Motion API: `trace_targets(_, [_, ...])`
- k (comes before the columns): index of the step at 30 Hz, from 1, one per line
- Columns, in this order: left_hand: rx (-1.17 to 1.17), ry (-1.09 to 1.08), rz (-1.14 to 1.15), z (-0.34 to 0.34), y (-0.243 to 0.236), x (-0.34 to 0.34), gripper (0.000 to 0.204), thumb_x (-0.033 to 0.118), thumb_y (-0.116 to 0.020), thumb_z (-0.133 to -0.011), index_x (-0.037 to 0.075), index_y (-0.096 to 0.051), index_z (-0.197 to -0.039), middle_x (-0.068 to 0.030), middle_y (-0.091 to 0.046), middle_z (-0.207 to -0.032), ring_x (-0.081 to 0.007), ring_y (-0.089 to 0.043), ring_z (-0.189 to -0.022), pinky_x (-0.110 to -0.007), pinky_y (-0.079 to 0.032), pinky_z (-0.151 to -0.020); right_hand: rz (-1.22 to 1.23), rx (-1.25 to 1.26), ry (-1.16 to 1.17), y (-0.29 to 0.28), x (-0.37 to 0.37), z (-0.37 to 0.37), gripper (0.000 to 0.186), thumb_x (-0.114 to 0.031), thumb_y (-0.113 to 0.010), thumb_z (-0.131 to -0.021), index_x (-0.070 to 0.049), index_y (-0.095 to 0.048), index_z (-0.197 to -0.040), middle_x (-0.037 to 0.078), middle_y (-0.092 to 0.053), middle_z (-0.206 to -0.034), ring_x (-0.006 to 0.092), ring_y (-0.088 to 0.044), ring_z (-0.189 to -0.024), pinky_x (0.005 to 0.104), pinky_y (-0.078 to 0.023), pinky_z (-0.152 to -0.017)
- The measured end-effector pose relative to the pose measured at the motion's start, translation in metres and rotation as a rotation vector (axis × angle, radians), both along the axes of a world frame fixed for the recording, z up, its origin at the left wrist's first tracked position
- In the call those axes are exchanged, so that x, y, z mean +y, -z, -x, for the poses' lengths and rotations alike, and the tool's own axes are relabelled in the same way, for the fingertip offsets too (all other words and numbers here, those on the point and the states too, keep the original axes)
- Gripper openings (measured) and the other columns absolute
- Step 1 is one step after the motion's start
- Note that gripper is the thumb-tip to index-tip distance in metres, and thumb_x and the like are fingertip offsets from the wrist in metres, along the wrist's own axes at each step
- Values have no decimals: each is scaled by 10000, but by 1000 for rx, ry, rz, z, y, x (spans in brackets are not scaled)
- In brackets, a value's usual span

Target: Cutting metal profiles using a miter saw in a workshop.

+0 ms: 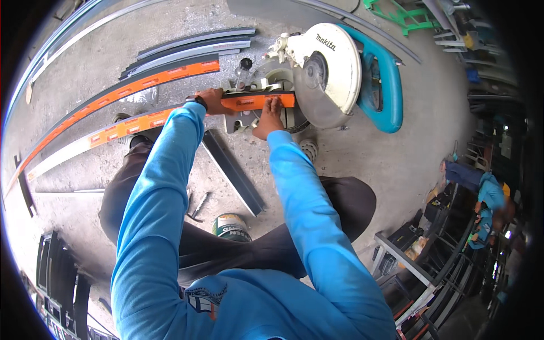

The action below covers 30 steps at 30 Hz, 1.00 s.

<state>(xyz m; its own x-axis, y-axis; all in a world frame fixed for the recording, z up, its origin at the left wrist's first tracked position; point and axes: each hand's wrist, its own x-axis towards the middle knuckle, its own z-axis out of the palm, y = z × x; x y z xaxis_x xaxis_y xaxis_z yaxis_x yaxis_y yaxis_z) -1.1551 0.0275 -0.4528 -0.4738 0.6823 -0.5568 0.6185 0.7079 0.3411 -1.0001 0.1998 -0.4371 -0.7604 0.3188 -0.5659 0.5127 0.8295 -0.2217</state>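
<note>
My left hand grips a long metal profile with orange labels, which runs from the left onto the saw's base. My right hand holds the profile's orange end near the blade housing, fingers curled against it. The white mitre saw with a teal handle stands just right of my hands, its clear guard beside the profile's end; the blade edge is hard to make out.
More profiles lie behind and left, an angle piece nearer me. A can and drill bit lie between my legs. Metal racks stand at right, beside a co-worker in blue. A green stand is at the back.
</note>
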Motion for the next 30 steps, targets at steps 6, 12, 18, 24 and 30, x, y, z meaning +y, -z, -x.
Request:
trace_targets(6, [-117, -268, -79, 3, 23, -3, 1169, 879, -630, -651, 113, -371, -1495, -232, -622, -1303, -394, -617, -1191, -481, -477, -1022, 31, -244, -48, -19, -15, 28, 1121, -265, -708, -771, 81, 24, -1546, 311, 72, -1619, 447, 82, -1514, 436, -93, -1247])
trace_targets(12, [-108, -180, 31, -2, 13, 12, 1109, 895, -588, -669, 233, -373, -1533, -178, -613, -1345, -363, -582, -1255, -473, -464, -1052, 92, -320, -396, -81, 4, 44, 657, -326, -695, -828, 41, -501, -1338, 278, -520, -1386, 393, -517, -1293, 456, -418, -1089])
trace_targets(18, [-154, -265, 16, 3, 0, 1, 1057, 863, -624, -677, 255, -417, -1516, -107, -626, -1354, -315, -580, -1271, -459, -433, -1084, 404, 351, -281, -312, 19, 49, 414, -337, -680, -945, -43, -609, -1227, 132, -709, -1009, 168, -681, -848, 331, -535, -781])
trace_targets(24, [-166, -221, -17, 0, -10, 22, 1059, 872, -592, -696, 235, -409, -1522, -106, -610, -1376, -321, -574, -1276, -441, -426, -1096, -716, 1048, -25, -303, 165, 3, 649, -513, -676, -911, 38, -572, -1240, 215, -674, -1089, 334, -640, -1040, 453, -493, -911])
trace_targets(30, [-134, -231, -9, -1, 6, 4, 1008, 852, -601, -711, 261, -427, -1508, -91, -634, -1341, -321, -604, -1232, -442, -454, -1063, 197, 604, 463, -277, 136, -23, 778, -642, -454, -982, 66, -541, -1293, 209, -677, -1105, 300, -682, -982, 403, -539, -847])
